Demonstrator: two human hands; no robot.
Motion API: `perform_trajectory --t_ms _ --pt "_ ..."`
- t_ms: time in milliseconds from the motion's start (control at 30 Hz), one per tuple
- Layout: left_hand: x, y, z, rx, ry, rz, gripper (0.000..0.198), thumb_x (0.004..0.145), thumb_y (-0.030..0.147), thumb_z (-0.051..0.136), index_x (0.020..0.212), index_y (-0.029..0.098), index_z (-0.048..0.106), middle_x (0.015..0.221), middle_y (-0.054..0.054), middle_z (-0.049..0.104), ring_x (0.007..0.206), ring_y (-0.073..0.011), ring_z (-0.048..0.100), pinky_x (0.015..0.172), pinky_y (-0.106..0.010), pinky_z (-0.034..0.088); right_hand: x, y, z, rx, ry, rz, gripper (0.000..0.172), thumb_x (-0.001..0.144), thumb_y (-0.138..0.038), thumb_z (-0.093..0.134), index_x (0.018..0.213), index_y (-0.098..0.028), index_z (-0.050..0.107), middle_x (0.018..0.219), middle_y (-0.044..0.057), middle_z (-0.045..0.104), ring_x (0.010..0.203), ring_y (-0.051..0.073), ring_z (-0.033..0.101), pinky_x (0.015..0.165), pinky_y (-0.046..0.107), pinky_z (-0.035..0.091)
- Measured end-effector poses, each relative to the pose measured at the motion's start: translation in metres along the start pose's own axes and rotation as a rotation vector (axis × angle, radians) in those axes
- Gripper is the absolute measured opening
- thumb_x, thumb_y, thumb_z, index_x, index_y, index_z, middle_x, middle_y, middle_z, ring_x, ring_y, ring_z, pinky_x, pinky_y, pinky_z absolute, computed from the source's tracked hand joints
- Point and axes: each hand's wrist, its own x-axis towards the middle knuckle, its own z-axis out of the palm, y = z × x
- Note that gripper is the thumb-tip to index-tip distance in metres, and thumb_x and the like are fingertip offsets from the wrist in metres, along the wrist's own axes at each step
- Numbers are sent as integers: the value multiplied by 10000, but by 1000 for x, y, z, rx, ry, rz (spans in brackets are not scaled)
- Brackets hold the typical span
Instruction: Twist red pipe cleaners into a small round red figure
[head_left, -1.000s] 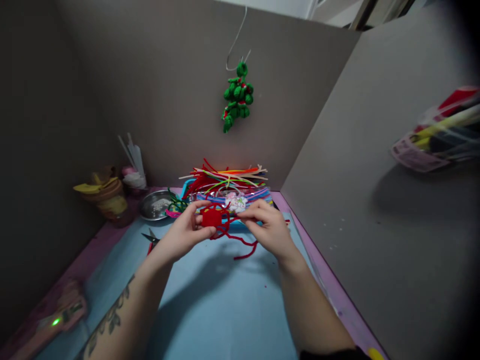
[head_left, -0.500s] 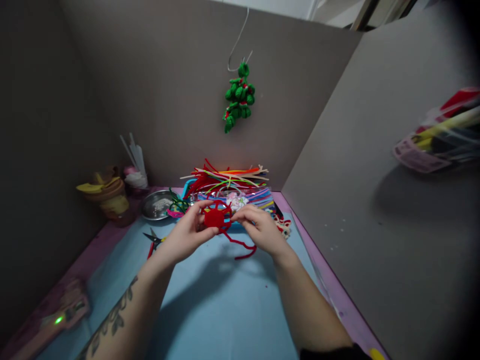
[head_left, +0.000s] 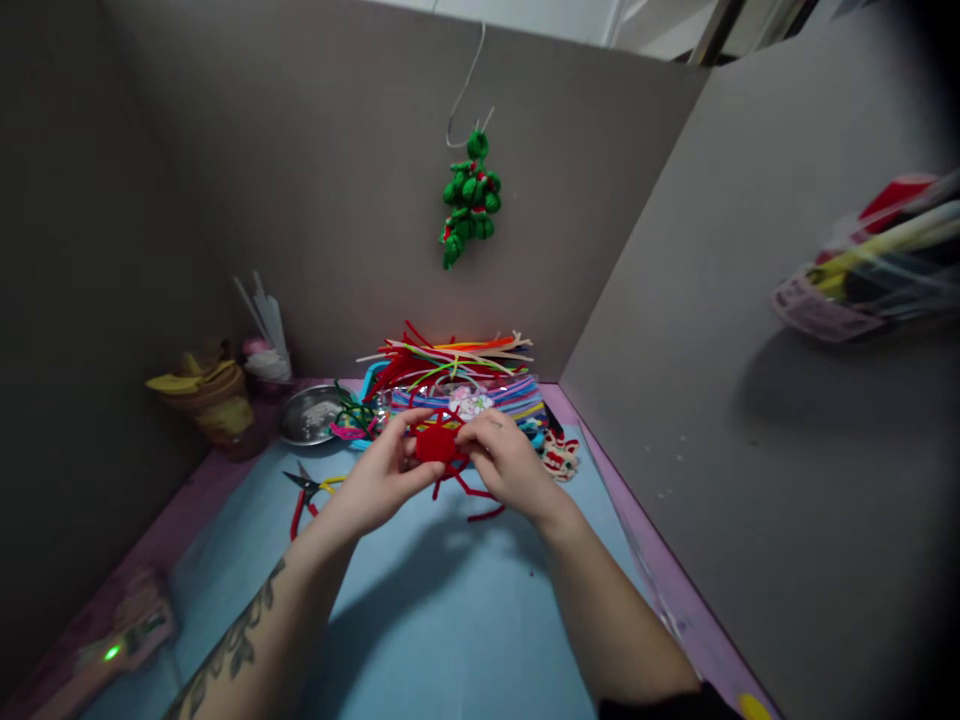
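Note:
A red pipe-cleaner piece [head_left: 436, 446], with a solid round middle and fuzzy loops around it, is held up above the blue mat. My left hand [head_left: 388, 467] grips its left side between thumb and fingers. On its right side, my right hand [head_left: 504, 462] pinches the red edge, though the fingertips partly cover what they hold. A loose red tail hangs below the piece toward the right. Behind the hands, a bundle of coloured pipe cleaners [head_left: 450, 360] lies in a blue tray, with packaged ones in front.
Red-and-yellow-handled scissors [head_left: 306, 490] lie left of my left forearm. Behind them stand a metal dish [head_left: 304, 420] and a pot [head_left: 221, 400]. A green pipe-cleaner ornament [head_left: 471, 200] hangs from a wire. A filled holder [head_left: 832, 300] is on the right wall; a glue gun [head_left: 127, 640] is front left.
My right hand has moved in closer to the red piece's middle, covering more of its right edge. The piece has shifted slightly, and the whole view has moved a little.

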Motion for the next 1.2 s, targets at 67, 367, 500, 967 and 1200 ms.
perform_trajectory --t_ms 67,367,500,967,1200 --pt "1 -1 0 -49 18 -10 597 728 254 734 1241 201 431 901 -40 676 778 -159 639 691 -269 496 0 -3 0 5 21 -6 156 876 -100 501 895 -206 614 866 54 654 841 193 577 779 337 470" --pt "8 -3 -6 -209 370 45 694 672 261 770 1267 191 419 885 -44 713 739 -153 681 704 -267 522 -4 0 -13 89 463 163 197 909 -317 541 1071 -221 600 1011 73 616 937 213 595 826 365 500" --pt "8 -2 -5 -240 388 58 688 672 254 777 1261 195 428 919 -58 721 751 -154 690 717 -268 529 -3 -8 -16 34 310 117 392 867 -314 611 1247 -251 543 1105 82 600 985 220 597 819 361 529" --pt "8 -6 6 -394 543 129 659 650 235 789 1208 189 441 883 -34 719 755 -141 682 753 -277 517 -9 -23 39 39 209 146 149 825 -326 666 874 -190 631 674 0 638 576 129 566 572 240 447" --pt "7 -11 15 -394 447 108 668 655 257 790 1215 187 432 929 -53 719 793 -152 679 786 -299 508 -4 -29 44 161 102 352 250 855 -243 528 615 -180 560 526 -47 502 485 83 433 496 211 298"
